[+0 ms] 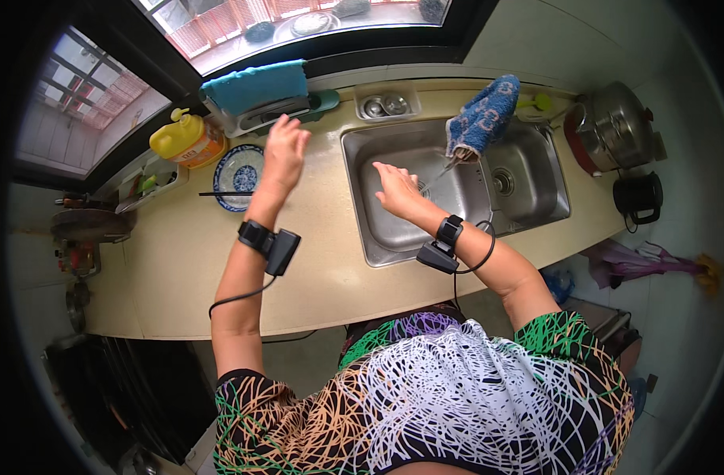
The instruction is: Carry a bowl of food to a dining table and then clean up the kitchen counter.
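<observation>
My left hand [285, 155] is raised above the counter, fingers loosely bent, with nothing visible in it. Beside its wrist sits a blue-and-white patterned plate [234, 169], partly hidden by my forearm, with dark chopsticks [222, 193] across it. Over the larger basin of the steel sink [386, 231], my right hand [400, 189] is stretched out with no object seen in it. Water [438, 177] runs at an angle from a faucet wrapped in a blue patterned towel [484, 116], to the right of that hand.
Behind my left hand, a turquoise cloth [258, 88] hangs over a rack. A yellow pump bottle [187, 142] stands left of it. A clear plastic tray [387, 102] holds metal items behind the sink. At right are a steel pot [617, 127] and a black kettle [638, 196].
</observation>
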`<control>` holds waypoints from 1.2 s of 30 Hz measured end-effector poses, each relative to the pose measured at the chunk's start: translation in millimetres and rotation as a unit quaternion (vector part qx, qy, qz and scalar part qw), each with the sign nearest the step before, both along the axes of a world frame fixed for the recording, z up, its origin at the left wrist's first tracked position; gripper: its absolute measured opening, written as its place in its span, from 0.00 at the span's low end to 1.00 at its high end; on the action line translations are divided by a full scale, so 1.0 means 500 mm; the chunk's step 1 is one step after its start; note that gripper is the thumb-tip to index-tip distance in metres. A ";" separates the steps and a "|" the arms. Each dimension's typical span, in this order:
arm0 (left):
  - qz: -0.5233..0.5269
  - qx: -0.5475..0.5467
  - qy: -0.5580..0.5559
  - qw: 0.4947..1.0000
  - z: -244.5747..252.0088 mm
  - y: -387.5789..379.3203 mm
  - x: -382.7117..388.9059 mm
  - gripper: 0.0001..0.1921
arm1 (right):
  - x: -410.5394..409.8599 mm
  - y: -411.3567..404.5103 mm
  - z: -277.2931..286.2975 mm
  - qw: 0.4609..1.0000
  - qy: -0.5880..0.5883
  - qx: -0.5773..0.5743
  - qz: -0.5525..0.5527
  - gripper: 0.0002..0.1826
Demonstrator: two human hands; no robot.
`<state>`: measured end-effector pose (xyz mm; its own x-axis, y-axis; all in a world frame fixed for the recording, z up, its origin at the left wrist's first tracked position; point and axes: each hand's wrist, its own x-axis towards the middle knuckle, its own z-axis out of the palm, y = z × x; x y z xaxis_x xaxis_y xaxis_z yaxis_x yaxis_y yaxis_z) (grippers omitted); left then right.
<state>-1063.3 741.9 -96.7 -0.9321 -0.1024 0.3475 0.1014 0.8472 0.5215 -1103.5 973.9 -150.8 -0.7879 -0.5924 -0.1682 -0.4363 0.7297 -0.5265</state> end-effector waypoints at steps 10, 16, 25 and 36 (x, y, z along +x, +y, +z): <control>-0.251 0.237 -0.196 0.918 -0.303 0.380 -0.147 0.31 | -0.024 0.053 -0.052 0.857 0.188 0.467 0.111 0.29; -0.148 0.107 -0.270 0.945 -0.378 0.429 -0.146 0.28 | -0.046 0.093 -0.112 0.849 0.211 0.474 0.102 0.28; -0.181 0.271 -0.419 0.848 -0.217 0.413 -0.136 0.33 | -0.036 0.087 -0.121 0.856 0.202 0.445 0.168 0.27; -0.169 0.233 -0.370 0.883 -0.187 0.372 -0.062 0.28 | -0.146 0.127 -0.180 0.949 0.080 0.291 0.088 0.27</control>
<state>-1094.4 927.8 -190.1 -0.8911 0.2540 -0.3761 -0.2074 0.5093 0.8352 -1176.5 1037.6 -240.8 -0.7282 -0.5607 -0.3940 -0.6193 0.7847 0.0278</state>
